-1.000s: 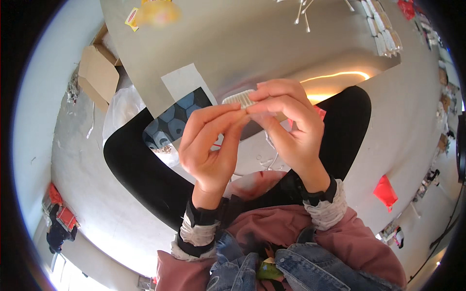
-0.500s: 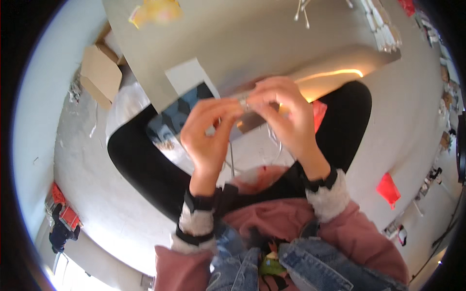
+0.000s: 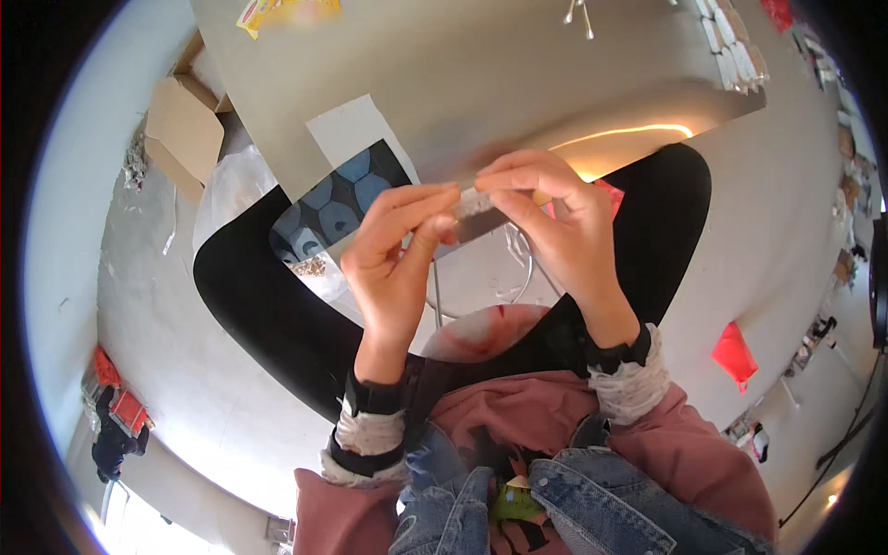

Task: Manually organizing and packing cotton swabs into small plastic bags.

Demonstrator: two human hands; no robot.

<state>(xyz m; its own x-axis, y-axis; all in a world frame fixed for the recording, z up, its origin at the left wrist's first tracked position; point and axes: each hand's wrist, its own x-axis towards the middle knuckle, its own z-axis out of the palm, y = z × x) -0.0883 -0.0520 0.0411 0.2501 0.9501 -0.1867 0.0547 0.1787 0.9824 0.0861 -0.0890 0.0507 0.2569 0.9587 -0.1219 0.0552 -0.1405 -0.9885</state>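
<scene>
A small whitish strip [image 3: 474, 202], its kind too small to make out, spans the gap between my two hands near the table's front edge. Its left end is pinched between the thumb and fingers of my left hand [image 3: 388, 254]. The thumb and fingertips of my right hand [image 3: 564, 222] close on its other end. Both hands are raised over my lap, and the fingertips partly cover the strip. Cotton swabs [image 3: 581, 18] lie on the table [image 3: 444, 83] beyond, and a row of white wrapped bundles [image 3: 735, 51] rests at its right edge.
Left of my hands are a white sheet [image 3: 356, 129] and a hexagon-patterned piece [image 3: 342, 199]. A yellow packet [image 3: 287, 14] lies farther back. On the floor are a cardboard box [image 3: 185, 129], a clear plastic bag [image 3: 236, 190] and a red bag [image 3: 735, 356]. A person [image 3: 116, 444] is at far left.
My fingertips have drawn slightly apart, and more of the whitish strip shows between them. My head view has shifted a little. Both hands keep their pinch.
</scene>
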